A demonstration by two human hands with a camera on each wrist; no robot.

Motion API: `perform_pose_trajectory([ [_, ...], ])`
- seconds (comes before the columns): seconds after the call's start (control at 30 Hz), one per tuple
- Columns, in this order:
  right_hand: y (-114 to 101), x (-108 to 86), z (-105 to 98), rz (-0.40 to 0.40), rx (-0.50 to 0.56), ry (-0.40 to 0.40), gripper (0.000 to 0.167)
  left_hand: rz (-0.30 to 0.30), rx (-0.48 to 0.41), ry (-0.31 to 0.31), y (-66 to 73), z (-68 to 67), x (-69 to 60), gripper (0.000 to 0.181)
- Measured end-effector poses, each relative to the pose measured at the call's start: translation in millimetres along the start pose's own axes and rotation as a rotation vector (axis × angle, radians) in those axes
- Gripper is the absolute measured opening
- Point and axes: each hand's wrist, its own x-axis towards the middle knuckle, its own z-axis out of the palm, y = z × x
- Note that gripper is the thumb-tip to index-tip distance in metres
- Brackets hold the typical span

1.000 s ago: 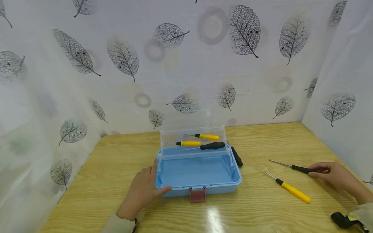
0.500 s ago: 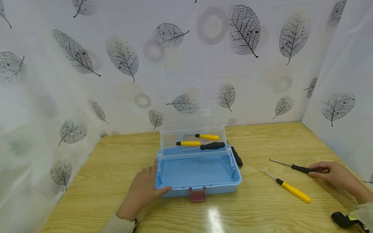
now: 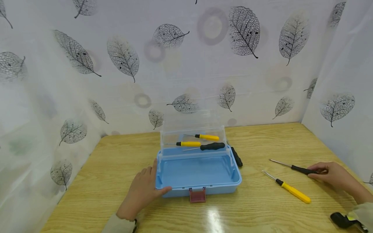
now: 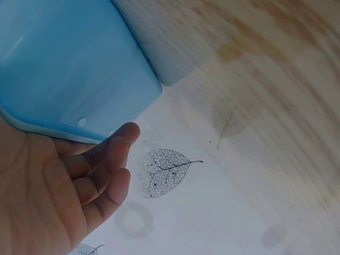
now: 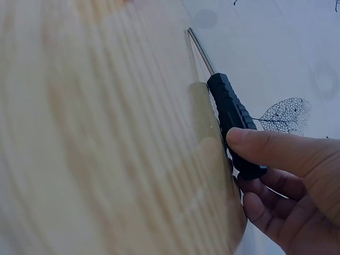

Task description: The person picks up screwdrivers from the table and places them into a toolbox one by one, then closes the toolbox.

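Observation:
My left hand [image 3: 141, 189] rests against the left end of the blue toolbox [image 3: 201, 191], its thumb at the front rim; in the left wrist view the hand [image 4: 69, 180] touches the box wall [image 4: 79, 69] with its fingers slightly bent. Over at the right, my right hand [image 3: 338, 178] pinches the handle of a black screwdriver [image 3: 301, 169] lying low at the table. The right wrist view shows the thumb of that hand [image 5: 292, 186] on the black handle [image 5: 228, 106]. A yellow screwdriver [image 3: 294, 192] lies on the table just left of this hand.
The box's clear tray [image 3: 192, 154] is raised, bearing two yellow screwdrivers [image 3: 208, 137] and a black one [image 3: 212, 146]. Another black handle [image 3: 236, 157] lies beside the box's right back corner. A leaf-printed sheet [image 3: 186, 64] stands behind the wooden table [image 3: 116, 168].

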Motion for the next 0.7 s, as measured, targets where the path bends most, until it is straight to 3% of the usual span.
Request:
perform_pose_trajectory([
  [0.33,0.2,-1.7,0.1,0.029,0.001,0.021,0.038,-0.002,0.000,0.008,-0.4,2.2,0.3,0.110],
  [0.7,-3.6,-0.3,-4.4,0.038,0.019,0.061,0.037,0.009,0.007,0.015,-0.6,2.6,0.3,0.111],
])
